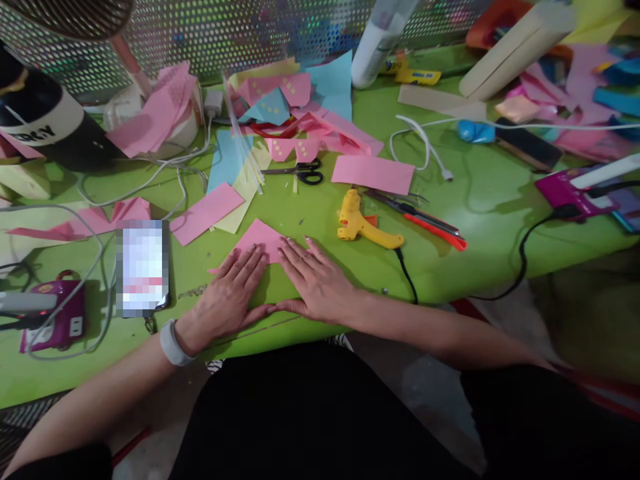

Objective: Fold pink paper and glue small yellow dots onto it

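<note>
A pink sheet of paper [259, 235] lies on the green table [280, 333], with a pointed corner facing away from me. My left hand [233, 287] rests flat on its left side, fingers stretched out. On its right side my right hand [315, 277] lies flat too, fingers somewhat spread. The two thumbs meet near the table's front edge. Part of the paper is hidden under my hands. Right of my right hand lies a yellow glue gun [367, 227]. Beyond the paper are black-handled scissors [310, 171] and a pink paper strip [207, 213].
A phone [144, 267] and a purple power strip [60, 313] sit at left, cables around them. Red-handled cutters or pliers [425, 223] lie right of the glue gun. Behind are folded pink papers [345, 133], a dark bottle [50, 120] and another purple power strip [570, 193].
</note>
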`<action>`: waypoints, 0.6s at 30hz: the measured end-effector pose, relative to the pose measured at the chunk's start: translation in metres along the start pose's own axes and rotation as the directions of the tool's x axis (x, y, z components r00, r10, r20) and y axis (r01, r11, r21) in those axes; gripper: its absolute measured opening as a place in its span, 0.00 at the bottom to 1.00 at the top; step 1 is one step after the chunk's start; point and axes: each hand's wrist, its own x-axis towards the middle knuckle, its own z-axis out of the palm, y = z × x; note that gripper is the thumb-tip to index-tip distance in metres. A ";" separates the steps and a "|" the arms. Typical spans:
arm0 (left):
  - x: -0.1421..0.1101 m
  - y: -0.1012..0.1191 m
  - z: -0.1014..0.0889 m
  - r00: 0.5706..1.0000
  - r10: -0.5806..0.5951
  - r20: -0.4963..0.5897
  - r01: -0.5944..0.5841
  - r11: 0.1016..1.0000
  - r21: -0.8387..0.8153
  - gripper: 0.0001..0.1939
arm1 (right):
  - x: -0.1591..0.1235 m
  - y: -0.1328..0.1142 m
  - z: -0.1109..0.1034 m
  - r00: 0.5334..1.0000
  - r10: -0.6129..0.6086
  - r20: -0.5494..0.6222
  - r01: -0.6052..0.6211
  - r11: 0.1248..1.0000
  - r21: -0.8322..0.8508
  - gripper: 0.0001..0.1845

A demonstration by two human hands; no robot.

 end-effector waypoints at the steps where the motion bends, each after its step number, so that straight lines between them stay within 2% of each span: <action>1: 0.000 0.000 0.000 1.000 0.000 -0.004 0.000 1.000 0.001 0.45 | -0.003 0.001 -0.001 1.000 0.011 0.004 -0.011 1.000 -0.004 0.53; 9: -0.001 -0.001 0.003 1.000 0.001 -0.021 -0.001 1.000 -0.006 0.46 | -0.029 0.015 -0.007 0.994 0.112 0.001 -0.112 0.993 -0.027 0.50; 13: -0.001 0.001 0.000 1.000 -0.002 -0.020 0.002 1.000 -0.006 0.46 | -0.030 0.017 -0.017 0.987 0.158 -0.025 -0.159 0.987 -0.008 0.48; 15: 0.000 0.001 0.000 1.000 -0.003 -0.012 0.003 1.000 -0.012 0.45 | -0.023 0.015 -0.020 0.991 0.128 -0.051 -0.127 0.992 0.014 0.46; 18: 0.000 0.002 -0.001 1.000 -0.007 0.002 0.007 1.000 -0.014 0.44 | -0.007 0.011 -0.015 1.000 -0.003 -0.017 0.004 0.998 0.069 0.45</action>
